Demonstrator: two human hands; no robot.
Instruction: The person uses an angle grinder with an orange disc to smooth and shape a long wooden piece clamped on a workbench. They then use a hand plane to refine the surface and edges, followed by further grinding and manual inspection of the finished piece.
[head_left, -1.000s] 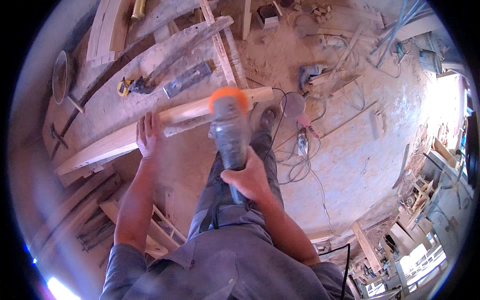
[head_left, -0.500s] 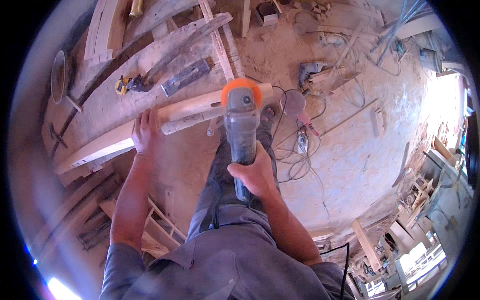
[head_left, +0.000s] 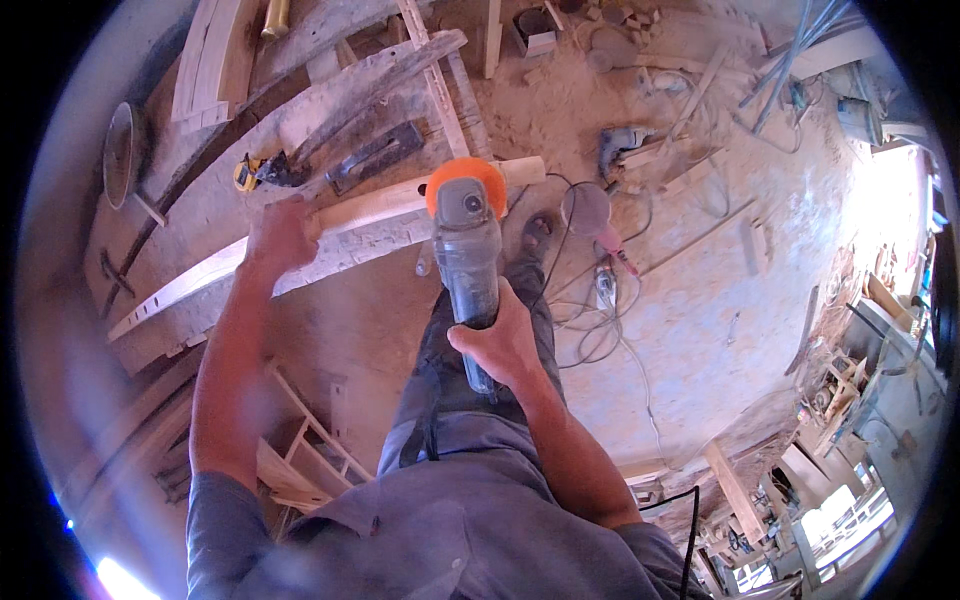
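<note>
My right hand (head_left: 503,342) is wrapped around the dark body of an angle grinder (head_left: 468,262), which points away from me. Its orange disc (head_left: 492,182) lies over the far right part of a pale wooden beam (head_left: 365,211); whether it touches the wood is hidden by the tool's head. Small slots show along the beam's near left end. My left hand (head_left: 283,236) grips the beam left of the grinder, fingers curled over its far edge. The beam rests across a long workbench (head_left: 330,120).
Beyond the beam lie a hand plane (head_left: 375,157) and a yellow tape measure (head_left: 246,174). On the floor to the right are a drill (head_left: 620,143), a pink-handled tool with a round disc (head_left: 588,210), and looping cables (head_left: 600,320). Wooden frames (head_left: 310,440) stand at lower left.
My left hand has shifted to the far side and closed over the beam, which has turned so another face shows. The grinder has moved slightly left. The hand plane has tipped.
</note>
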